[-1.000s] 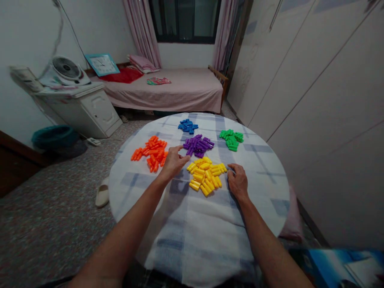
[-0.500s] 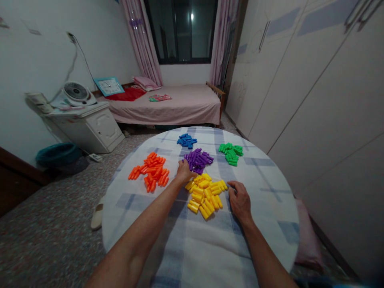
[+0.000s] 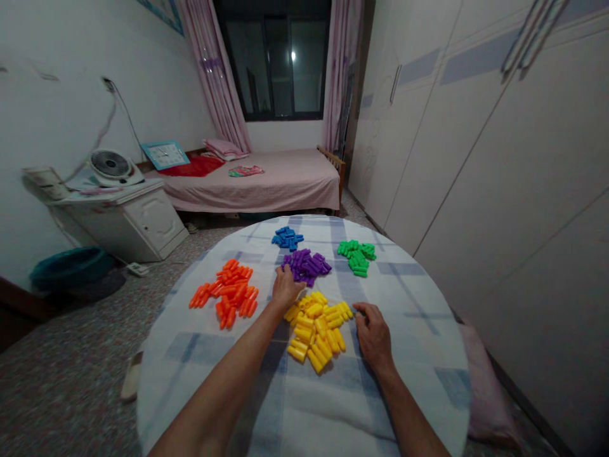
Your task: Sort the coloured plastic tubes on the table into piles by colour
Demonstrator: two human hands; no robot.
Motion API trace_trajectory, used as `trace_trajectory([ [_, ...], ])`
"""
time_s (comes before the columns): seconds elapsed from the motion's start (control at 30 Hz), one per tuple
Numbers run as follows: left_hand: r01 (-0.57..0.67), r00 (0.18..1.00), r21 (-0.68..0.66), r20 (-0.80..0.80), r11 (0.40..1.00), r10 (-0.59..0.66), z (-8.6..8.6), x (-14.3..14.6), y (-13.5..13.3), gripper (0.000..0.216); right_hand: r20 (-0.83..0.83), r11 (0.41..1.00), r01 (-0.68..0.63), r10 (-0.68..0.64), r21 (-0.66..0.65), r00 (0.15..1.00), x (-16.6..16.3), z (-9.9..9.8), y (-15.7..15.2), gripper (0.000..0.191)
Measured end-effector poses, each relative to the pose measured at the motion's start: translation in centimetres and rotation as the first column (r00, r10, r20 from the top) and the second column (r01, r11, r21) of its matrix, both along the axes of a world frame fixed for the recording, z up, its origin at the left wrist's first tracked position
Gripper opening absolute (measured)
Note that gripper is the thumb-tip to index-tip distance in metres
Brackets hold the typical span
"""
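My left hand (image 3: 286,289) is at the near left edge of a heap of small purple plastic pieces (image 3: 309,263), thumb and fingers spread apart against it. I cannot make out any piece held in that hand. Just below lies a heap of yellow tube-like pieces (image 3: 316,330), some joined side by side. My right hand (image 3: 375,333) rests on the table to the right of the yellow heap, fingers loosely bent with a gap to the thumb and nothing visible in them. Its fingertips are close to the nearest yellow piece.
Orange pieces (image 3: 231,289) lie on the left of the round table with its checked cloth (image 3: 333,412). Blue pieces (image 3: 287,238) are at the back and green pieces (image 3: 358,256) at the back right. Beyond stand a bed (image 3: 266,190), a cabinet (image 3: 157,222) and a wardrobe (image 3: 476,158).
The camera view has tilted upward and shifted slightly right, so everything appears lower and farther left. Both hands keep nearly the same places beside the purple and yellow heaps.
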State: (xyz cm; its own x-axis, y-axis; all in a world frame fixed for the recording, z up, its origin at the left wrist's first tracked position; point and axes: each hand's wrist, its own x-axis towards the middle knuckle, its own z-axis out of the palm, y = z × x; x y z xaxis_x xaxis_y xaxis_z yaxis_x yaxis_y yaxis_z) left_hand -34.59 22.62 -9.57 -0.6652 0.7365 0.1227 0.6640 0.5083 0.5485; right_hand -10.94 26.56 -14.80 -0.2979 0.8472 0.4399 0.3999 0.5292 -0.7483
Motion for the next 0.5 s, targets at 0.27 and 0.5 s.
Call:
trace_trajectory([
  [0.27, 0.113, 0.99, 0.3, 0.045, 0.947, -0.133, -1.8, 1.6, -9.6, 0.033, -0.005, 0.999, 0.009, -0.009, -0.031, 1.0, 0.1, -0.1, 0.1, 0.023],
  [0.5, -0.105, 0.954, 0.507, -0.191, 0.855, 0.23, -0.3, -4.7, -15.2, 0.033, 0.02, 0.999, 0.032, -0.032, -0.039, 0.999, 0.3, -0.5, 0.7, 0.027],
])
